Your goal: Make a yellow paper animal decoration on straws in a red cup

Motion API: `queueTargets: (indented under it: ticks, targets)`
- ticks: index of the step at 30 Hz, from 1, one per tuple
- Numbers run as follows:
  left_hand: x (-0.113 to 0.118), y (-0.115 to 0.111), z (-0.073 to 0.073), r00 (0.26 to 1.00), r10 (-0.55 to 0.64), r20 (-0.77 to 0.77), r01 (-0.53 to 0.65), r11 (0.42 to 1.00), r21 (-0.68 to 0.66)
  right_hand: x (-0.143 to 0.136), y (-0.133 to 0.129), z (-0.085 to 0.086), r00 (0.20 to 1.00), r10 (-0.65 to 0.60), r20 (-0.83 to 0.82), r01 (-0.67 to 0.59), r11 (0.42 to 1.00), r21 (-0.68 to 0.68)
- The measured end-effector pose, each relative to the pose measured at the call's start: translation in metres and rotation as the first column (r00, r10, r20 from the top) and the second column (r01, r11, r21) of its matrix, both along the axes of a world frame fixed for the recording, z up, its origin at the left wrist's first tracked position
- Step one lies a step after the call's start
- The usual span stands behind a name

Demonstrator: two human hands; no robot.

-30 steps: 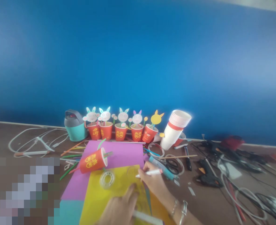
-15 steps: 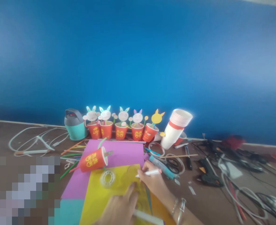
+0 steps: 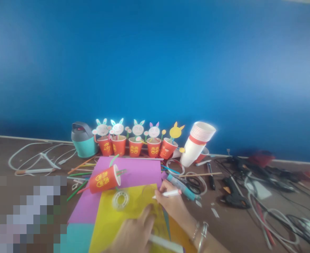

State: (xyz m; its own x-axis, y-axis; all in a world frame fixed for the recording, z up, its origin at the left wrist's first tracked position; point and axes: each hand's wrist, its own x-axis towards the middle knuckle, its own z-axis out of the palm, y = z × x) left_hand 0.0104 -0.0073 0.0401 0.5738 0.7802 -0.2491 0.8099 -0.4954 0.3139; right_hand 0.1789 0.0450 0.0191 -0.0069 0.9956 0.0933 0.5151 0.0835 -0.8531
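Two hands work over the yellow sheet (image 3: pixel 112 225). The right hand (image 3: pixel 174 205), at its upper right corner, is closed in a pinch on a pen (image 3: pixel 172 193), tip pointing left, beside a faint round outline (image 3: pixel 146 192) near the upper edge. The left hand (image 3: pixel 133 233) lies low on the sheet, index finger stretched forward; its other fingers are partly hidden, so I cannot tell how far it is open or whether it grips the second pen (image 3: pixel 166 244) next to it.

A strip of yellow separates the tape roll (image 3: pixel 120 199) from the right hand. The tipped cup (image 3: pixel 105 179) lies on the purple sheet (image 3: pixel 136 170), near the yellow sheet's upper left corner. Scissors (image 3: pixel 193 184) and a blue tube (image 3: pixel 182 187) crowd the right hand's outer side; farther right, the glue gun (image 3: pixel 233 196) sits on the bench (image 3: pixel 210 218). Along the bench's back edge stand five rabbit cups (image 3: pixel 135 147) and a leaning cup stack (image 3: pixel 195 147).
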Motion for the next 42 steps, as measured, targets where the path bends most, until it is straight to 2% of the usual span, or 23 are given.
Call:
queueTargets:
  ticks: [5, 10, 23, 34, 42]
  targets:
    - [0.001, 0.001, 0.005, 0.999, -0.019, -0.032, 0.018, 0.999, -0.026, 0.001, 0.000, 0.001, 0.999, -0.023, 0.041, 0.022, 0.999, 0.037]
    - [0.001, 0.001, 0.008, 0.999, -0.010, -0.037, 0.009, 1.000, -0.022, 0.002, 0.000, -0.002, 1.000, -0.017, 0.017, 0.017, 1.000, 0.011]
    - [0.001, 0.000, 0.009, 1.000, -0.006, -0.023, 0.005, 1.000, -0.022, 0.002, 0.000, -0.003, 0.999, -0.030, -0.043, 0.028, 0.999, -0.032]
    - [0.002, 0.001, 0.007, 1.000, -0.012, -0.020, 0.012, 1.000, -0.015, 0.002, 0.000, -0.002, 0.999, -0.022, -0.026, 0.021, 0.999, -0.031]
    - [0.003, 0.001, 0.013, 0.999, -0.009, -0.044, 0.007, 0.999, -0.037, 0.003, 0.000, -0.005, 0.999, -0.030, -0.037, 0.029, 0.999, -0.033]
